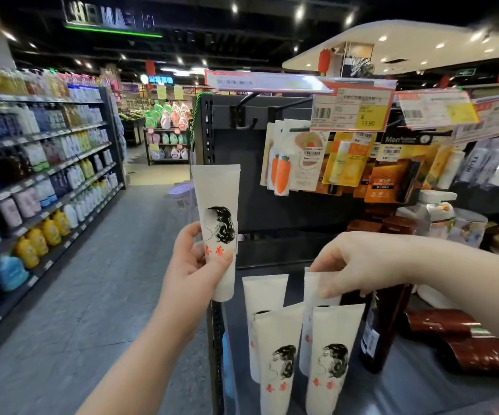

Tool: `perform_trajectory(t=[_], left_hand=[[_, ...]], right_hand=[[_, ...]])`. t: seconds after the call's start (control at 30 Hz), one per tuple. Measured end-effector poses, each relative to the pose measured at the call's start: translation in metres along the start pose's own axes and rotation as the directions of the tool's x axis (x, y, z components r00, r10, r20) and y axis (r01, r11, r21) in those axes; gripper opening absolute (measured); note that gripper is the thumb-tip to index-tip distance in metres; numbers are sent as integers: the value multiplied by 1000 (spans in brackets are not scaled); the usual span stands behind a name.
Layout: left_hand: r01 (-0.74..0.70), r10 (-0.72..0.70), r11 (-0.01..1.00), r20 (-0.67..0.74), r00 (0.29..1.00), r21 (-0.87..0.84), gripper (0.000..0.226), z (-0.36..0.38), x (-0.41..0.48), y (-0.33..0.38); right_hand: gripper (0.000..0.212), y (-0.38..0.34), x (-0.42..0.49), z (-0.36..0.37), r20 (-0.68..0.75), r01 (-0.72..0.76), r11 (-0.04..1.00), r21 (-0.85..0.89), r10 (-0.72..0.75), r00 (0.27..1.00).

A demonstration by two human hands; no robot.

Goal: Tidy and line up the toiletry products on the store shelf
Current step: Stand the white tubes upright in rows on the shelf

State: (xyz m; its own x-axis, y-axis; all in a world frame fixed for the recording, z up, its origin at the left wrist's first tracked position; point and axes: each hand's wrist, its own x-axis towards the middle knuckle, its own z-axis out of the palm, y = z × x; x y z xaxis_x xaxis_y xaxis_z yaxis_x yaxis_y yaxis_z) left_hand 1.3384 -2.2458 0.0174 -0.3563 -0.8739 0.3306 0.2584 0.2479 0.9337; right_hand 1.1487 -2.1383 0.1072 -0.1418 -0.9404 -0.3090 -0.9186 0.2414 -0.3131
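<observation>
left hand (pixel 194 265): bare, short rounded fingertips
right hand (pixel 362 262): bare, smooth knuckles
left forearm (pixel 140 354): bare to the lower frame edge
right forearm (pixel 467 280): bare to the right frame edge

Supermarket — stocked shelves (pixel 47 163), price tags (pixel 351 107).

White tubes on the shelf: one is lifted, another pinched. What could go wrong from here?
1. The right hand pinches the rear right tube by its top edge only; shifting it may topple the front right tube just before it.
2. The dark bottle stands close beside them, right under that hand, and could get bumped.
3. The left hand holds the raised tube at the end of the shelf, beside the open aisle; a loose grip could drop it.
</observation>
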Motion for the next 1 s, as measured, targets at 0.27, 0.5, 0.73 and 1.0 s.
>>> perform_trajectory(t=[0.27, 0.5, 0.73, 1.0], left_hand=[[150, -160, 983, 87, 983, 103, 30, 8, 23, -34], [221, -266, 951, 206, 942, 217, 38, 14, 27, -67], [201, -289, 928, 270, 919, 312, 38, 13, 22, -87], [139, -295, 911, 377, 878, 389, 42, 3, 18, -97]], right_hand=[[29, -20, 12, -37, -384, 140, 986, 96, -93, 919], [52, -43, 72, -17, -313, 160, 979, -123, -191, 930], [19, -41, 92, -4, -192, 145, 974, -173, -178, 965], [15, -45, 81, -6, -109, 186, 973, -140, -201, 973]])
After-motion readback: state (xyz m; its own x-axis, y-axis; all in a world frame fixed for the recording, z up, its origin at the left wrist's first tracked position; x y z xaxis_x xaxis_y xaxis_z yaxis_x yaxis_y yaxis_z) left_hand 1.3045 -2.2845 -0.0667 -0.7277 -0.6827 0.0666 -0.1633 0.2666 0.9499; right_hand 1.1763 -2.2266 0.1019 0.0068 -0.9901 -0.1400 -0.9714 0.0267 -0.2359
